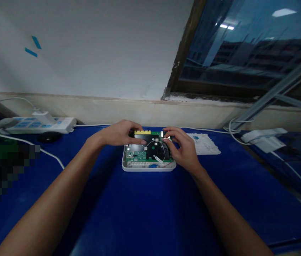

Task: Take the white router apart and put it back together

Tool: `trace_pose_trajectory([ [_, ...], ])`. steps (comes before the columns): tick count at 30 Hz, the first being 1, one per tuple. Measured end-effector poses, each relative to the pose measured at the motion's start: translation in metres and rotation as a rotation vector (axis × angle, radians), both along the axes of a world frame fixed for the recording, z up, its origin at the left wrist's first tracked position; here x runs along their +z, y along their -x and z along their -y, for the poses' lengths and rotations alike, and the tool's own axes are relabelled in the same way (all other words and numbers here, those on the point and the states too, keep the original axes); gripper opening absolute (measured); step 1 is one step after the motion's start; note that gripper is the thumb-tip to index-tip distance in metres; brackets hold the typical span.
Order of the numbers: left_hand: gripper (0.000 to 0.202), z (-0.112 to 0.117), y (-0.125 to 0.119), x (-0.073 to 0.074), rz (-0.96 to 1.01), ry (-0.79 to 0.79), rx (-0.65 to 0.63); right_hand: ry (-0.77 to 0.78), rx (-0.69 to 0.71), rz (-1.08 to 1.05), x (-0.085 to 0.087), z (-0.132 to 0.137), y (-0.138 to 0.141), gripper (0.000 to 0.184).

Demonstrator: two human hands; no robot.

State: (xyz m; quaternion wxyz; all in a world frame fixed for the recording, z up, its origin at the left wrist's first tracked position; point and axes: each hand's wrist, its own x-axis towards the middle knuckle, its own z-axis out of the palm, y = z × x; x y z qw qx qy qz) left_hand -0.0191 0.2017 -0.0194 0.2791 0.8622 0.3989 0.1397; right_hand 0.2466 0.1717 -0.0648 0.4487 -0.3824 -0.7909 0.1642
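An opened white device case (148, 167) lies on the blue table, with a green circuit board (140, 155) inside, a black part in its middle and a yellow port block (142, 132) at its far edge. My left hand (120, 133) rests over the board's far left corner, fingers curled on the case by the yellow block. My right hand (183, 146) is at the right side of the case, fingers bent and pinching at the board's far right corner near a small red and white piece (164, 133). What the fingers grip is too small to name.
A white cover plate (204, 143) lies right of the case. A white power strip (37, 124) with a plugged adapter sits far left, cables running from it. More white gear and cables (262, 139) lie at the right. Wall and window sill stand behind the blue table (145, 206).
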Motion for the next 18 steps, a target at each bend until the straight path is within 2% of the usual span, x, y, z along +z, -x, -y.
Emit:
trace_pose_trajectory([
  [3, 0.036, -0.002, 0.007, 0.002, 0.123, 0.052, 0.015, 0.073, -0.018, -0.154, -0.005, -0.001, 0.003, 0.006],
  [4, 0.035, -0.002, 0.009, 0.003, 0.162, 0.083, 0.013, 0.119, -0.017, -0.212, -0.007, -0.003, 0.005, 0.011],
  [8, 0.033, 0.001, 0.012, 0.008, 0.252, 0.185, 0.014, 0.377, 0.04, -0.403, -0.013, -0.01, 0.005, 0.06],
  [9, 0.033, 0.002, 0.012, 0.009, 0.264, 0.2, 0.019, 0.461, 0.077, -0.412, -0.013, -0.011, 0.004, 0.067],
  [10, 0.033, 0.002, 0.012, 0.01, 0.272, 0.212, 0.023, 0.541, 0.116, -0.404, -0.014, -0.012, 0.003, 0.067],
  [13, 0.032, 0.002, 0.014, 0.01, 0.284, 0.215, 0.014, 0.696, 0.201, -0.357, -0.015, -0.013, -0.002, 0.051],
  [18, 0.032, 0.001, 0.013, 0.008, 0.282, 0.166, -0.005, 0.722, 0.188, -0.394, -0.014, -0.013, -0.004, 0.044],
])
